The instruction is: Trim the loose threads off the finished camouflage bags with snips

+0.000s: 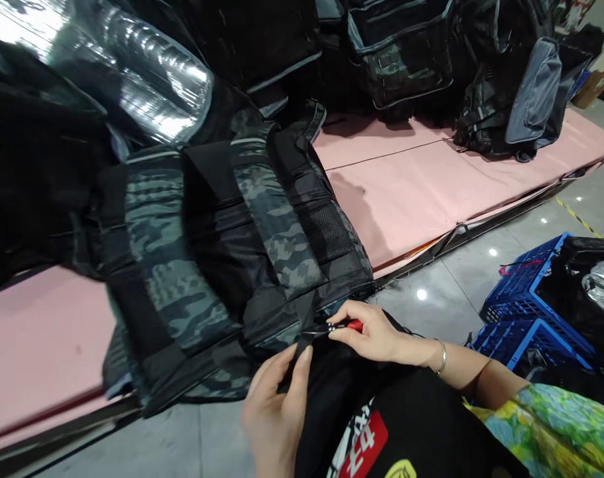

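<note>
A black backpack with camouflage shoulder straps [277, 226] lies strap side up over the table's near edge. My left hand [279, 398] pinches a black webbing strap [304, 342] at the bottom of the pack between thumb and fingers. Just to its right, my right hand [369, 332] is closed around small snips [354, 325] with a red part on the handle. Their dark, pointed blades reach left and lie against the strap, close above my left fingertips. Whether the blades are apart cannot be made out.
The long table [401, 179] has a pink cover. Behind the pack lie more black bags, one showing a silver lining [157, 79]. Another bag with a grey panel [535, 93] stands at the far right. Blue crates [535, 299] holding black bags sit on the tiled floor.
</note>
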Action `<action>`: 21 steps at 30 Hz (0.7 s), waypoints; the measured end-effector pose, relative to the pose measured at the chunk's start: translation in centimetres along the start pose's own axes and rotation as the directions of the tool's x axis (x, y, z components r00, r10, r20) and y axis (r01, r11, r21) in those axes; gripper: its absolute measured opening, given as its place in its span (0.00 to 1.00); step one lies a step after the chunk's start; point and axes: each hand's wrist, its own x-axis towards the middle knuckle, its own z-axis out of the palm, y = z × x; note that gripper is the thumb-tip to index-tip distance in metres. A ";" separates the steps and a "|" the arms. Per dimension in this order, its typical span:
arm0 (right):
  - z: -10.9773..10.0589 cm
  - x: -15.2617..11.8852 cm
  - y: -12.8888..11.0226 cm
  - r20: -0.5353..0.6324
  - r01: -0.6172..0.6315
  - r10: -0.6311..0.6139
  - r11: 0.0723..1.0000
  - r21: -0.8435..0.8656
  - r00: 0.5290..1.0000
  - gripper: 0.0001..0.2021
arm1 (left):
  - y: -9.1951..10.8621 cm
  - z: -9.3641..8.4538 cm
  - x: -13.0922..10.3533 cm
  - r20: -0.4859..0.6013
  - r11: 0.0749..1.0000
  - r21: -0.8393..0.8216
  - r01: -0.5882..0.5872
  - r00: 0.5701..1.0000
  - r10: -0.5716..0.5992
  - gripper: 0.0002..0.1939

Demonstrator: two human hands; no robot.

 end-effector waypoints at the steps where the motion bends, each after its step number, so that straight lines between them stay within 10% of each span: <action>1: 0.1 0.0 0.1 0.006 -0.035 0.035 0.998 0.059 0.999 0.07 | 0.4 -0.1 0.0 -0.028 0.998 0.059 -0.034 0.999 0.036 0.12; 11: 3.4 1.5 1.0 0.096 -0.248 0.237 0.962 0.115 0.967 0.18 | 0.5 1.4 -0.7 -0.131 0.764 0.463 -0.450 0.817 0.561 0.09; 18: 4.6 2.6 1.2 0.354 -0.488 0.336 0.597 0.637 0.873 0.22 | -0.1 0.7 -1.2 -0.148 0.989 0.038 -0.143 0.978 0.147 0.13; 21: 4.1 2.4 0.9 0.341 -0.467 0.322 0.672 0.575 0.883 0.21 | -1.0 0.8 -1.1 -0.068 0.999 -0.029 -0.028 0.997 0.026 0.13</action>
